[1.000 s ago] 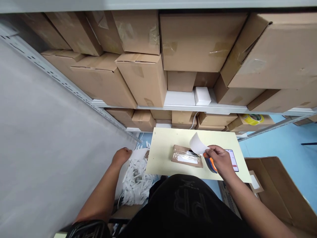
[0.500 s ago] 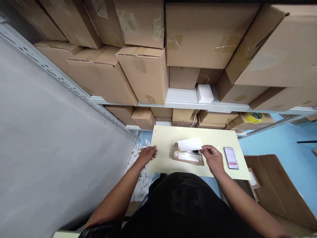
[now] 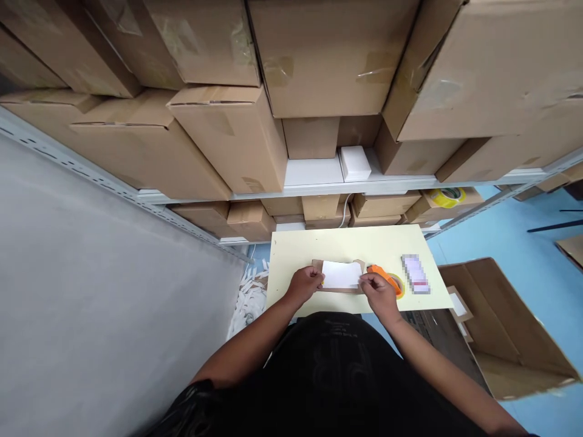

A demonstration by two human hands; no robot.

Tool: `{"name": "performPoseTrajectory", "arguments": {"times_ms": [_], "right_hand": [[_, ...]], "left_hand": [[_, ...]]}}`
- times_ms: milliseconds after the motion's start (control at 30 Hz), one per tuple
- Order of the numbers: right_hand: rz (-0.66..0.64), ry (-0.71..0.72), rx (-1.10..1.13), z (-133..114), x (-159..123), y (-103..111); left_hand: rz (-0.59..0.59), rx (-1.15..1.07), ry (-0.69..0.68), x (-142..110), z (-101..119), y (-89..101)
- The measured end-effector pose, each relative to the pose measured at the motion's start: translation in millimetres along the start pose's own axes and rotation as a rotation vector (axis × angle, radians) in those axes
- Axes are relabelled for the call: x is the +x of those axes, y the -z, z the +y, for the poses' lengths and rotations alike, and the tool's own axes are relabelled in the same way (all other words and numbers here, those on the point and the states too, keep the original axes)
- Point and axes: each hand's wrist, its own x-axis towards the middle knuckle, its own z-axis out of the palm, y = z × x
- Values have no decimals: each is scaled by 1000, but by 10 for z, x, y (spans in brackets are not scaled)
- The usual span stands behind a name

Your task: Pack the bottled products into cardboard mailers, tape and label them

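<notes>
A blank-faced white paper label (image 3: 340,274) lies over a small brown cardboard package (image 3: 337,291) on the pale yellow table (image 3: 300,243). My left hand (image 3: 306,285) pinches the label at its left edge, with a small yellow spot by the fingertips. At the opposite edge, the fingers of my right hand (image 3: 380,297) are closed on the label. Whether the label is pressed flat against the package cannot be made out. Just beyond my right hand rests an orange tape dispenser (image 3: 383,276) with a yellowish roll, partly covered by that hand.
A phone (image 3: 415,274) lies at the table's right side. An open carton (image 3: 492,315) holding small packages stands to the right. Shelves of cardboard boxes (image 3: 228,139) rise behind the table. White paper strips (image 3: 249,300) are heaped at left, near the grey wall (image 3: 113,303).
My left hand has moved right, from the table's left edge to the label. The label has come lower over the package. The tape dispenser now shows beside my right hand.
</notes>
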Motion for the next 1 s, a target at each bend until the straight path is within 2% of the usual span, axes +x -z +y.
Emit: {"name": "performPoseTrajectory", "arguments": {"times_ms": [267,500,600,700,800,867,933,1000], "right_hand": [[-141,160,-388,294,55,-211],[-204,254,-640,370,126,-325],[-208,237,-656,384,147,-295],[-140,151,-560,460,165,-187],[-26,-41,-390,579,167,-66],[-13,-227,-240,647,153,-26],[-75,-379,-98,689,126,-28],[-142,-431,-17,707,95,-52]], "left_hand": [[67,442,-6,305,-149,-22],[84,778,-45,324,-129,-88],[95,788,-37,323,-161,-37],[178,672,-94,321,-298,61],[242,444,-130,295,-490,122],[205,268,-59,262,-602,112],[108,135,32,221,-676,69],[20,63,80,183,-709,16]]}}
